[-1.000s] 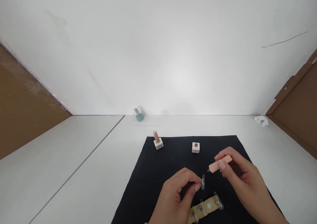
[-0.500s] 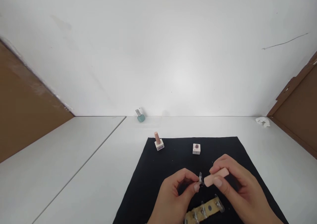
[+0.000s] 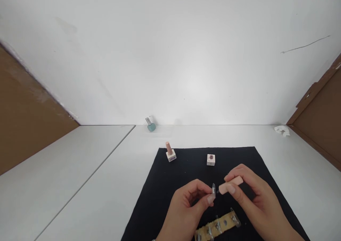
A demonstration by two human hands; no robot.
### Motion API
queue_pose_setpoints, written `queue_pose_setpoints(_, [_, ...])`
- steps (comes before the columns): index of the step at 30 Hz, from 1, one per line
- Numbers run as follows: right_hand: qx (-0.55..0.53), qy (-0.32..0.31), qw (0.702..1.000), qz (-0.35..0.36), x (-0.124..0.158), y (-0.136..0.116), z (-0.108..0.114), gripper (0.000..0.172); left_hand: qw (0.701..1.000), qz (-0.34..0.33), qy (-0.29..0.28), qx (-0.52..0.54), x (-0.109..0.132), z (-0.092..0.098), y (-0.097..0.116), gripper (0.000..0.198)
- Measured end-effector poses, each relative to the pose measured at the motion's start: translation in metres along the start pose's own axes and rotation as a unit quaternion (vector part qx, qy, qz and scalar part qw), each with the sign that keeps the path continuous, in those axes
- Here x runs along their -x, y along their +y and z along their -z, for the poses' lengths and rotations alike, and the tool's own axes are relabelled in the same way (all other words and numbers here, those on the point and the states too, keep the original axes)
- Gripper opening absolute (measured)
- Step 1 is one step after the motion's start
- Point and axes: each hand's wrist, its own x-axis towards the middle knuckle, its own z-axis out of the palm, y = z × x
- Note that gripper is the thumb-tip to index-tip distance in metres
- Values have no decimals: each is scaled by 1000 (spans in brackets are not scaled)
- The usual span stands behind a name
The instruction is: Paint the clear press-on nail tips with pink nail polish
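Over black cloth (image 3: 160, 198), left fingertips (image 3: 210, 198) pinch a clear nail tip (image 3: 213, 191).

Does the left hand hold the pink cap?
No, the right hand holds the pink cap; the left hand holds a clear false nail.

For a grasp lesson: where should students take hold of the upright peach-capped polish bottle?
Pinch the square white base on two opposite flat faces, coming from above. The bottle stands upright, and those flat sides suit fingertips, while the slim peach cap probably gives a narrower, less steady hold.
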Motion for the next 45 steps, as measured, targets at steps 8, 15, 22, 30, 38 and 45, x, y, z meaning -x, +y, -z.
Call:
queue_pose_setpoints(8, [-7, -17, 1000, 19, 1, -1, 1, 17, 1000, -12, -13, -11, 0, 4, -4, 5])
queue_pose_setpoints(15, [19, 70, 997, -3, 0, 2, -1, 18, 999, -29, -14, -30, 2, 4, -8, 5])
queue_pose_setpoints(22, [31, 51, 998, 0, 1, 2, 0, 19, 998, -35, -28, -37, 2, 4, -6, 6])
queue_pose_setpoints(30, [21, -1, 1000, -12, 1, 0, 3, 23, 997, -36, -35, -59, 4, 2, -5, 8])
queue_pose_setpoints(38, [26, 41, 998, -31, 0, 0, 5, 24, 995, -46, -42, -79, 4, 1, -6, 10])
queue_pose_setpoints(45, [43, 50, 996, -57, -2, 1, 6, 27, 985, -94, -34, -141, 5, 1, -5, 11])
